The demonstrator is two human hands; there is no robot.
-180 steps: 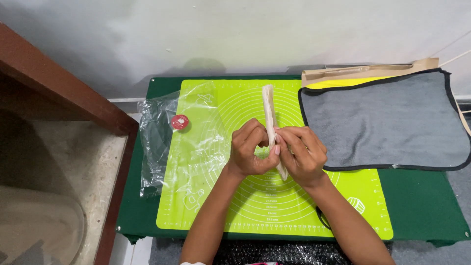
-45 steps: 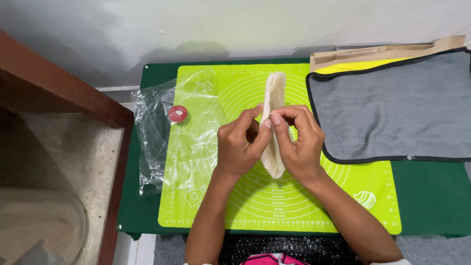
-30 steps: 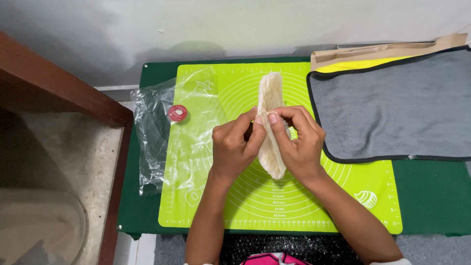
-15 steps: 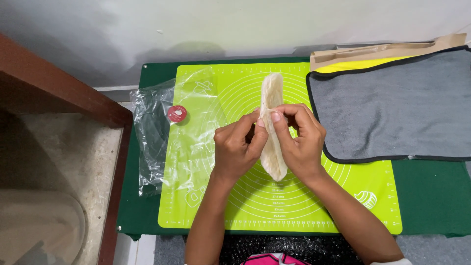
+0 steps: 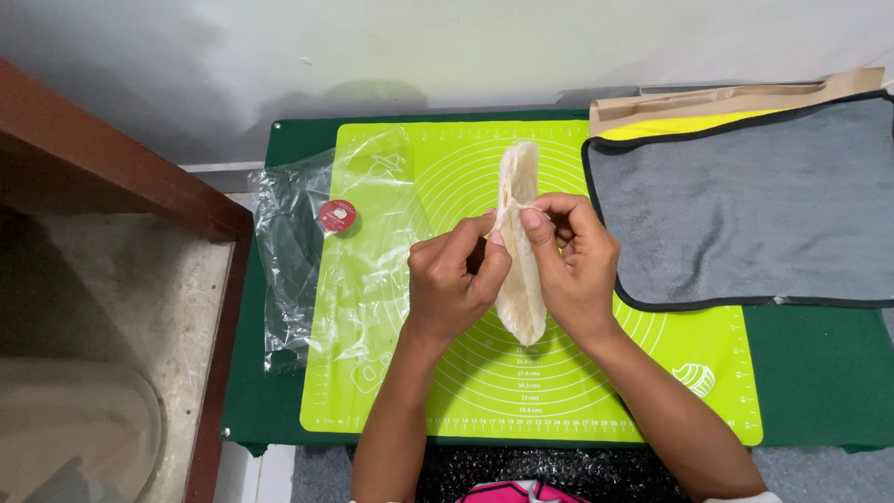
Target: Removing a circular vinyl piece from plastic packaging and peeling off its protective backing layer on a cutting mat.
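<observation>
clear plastic bag (image 5: 307, 270) | mat's left edge (crumpled) | round red label (image 5: 337, 215) on it

Folded dough sheet (image 5: 518, 279), held up on edge

Pale, thin and floppy, it stands lengthwise above the green mat (image 5: 596, 391), pinched near its middle, lower end drooping rounded.

A smooth, matt lime-green silicone mat (image 5: 577, 391), a crinkled glossy clear plastic bag (image 5: 298, 270), a fuzzy grey cloth towel (image 5: 745, 205), and pale, soft, matt folded dough (image 5: 521, 279).
</observation>
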